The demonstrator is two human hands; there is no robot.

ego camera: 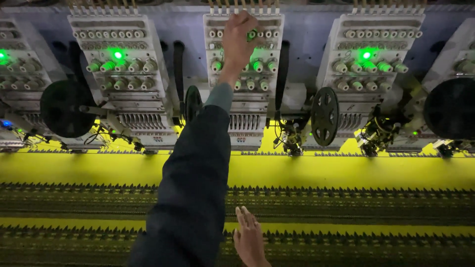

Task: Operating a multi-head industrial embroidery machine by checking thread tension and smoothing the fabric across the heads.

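Dim factory light, green lamps and a bright yellow cloth (pixel 346 170) fill the scene, with a row of embroidery heads along the back.

Nearest, the right hand (pixel 250 240) lies flat on the stitched bands (pixel 356 198) at the lower edge, fingers together and straight, holding nothing. Its weight rests on cloth stretched under the heads; I judge that a push or drag there could shift the cloth and spoil the pattern line.

Across the cloth runs the left arm in a dark sleeve (pixel 190 198), leaning over the work. A loose cuff could brush the needle bars (pixel 245 122) or catch the reel (pixel 193 103) just beside the forearm, which looks like the main risk if the machine runs.

Farthest, the left hand (pixel 238 37) is high on the middle head (pixel 245 74), fingers closed round a small green knob (pixel 252 34) in the top row of thread tension knobs. Whether they pinch it tight I cannot tell. A turn too far could slacken or snap a thread, and in this light the neighbouring knob is easily taken by mistake. Threads themselves are too fine to see.
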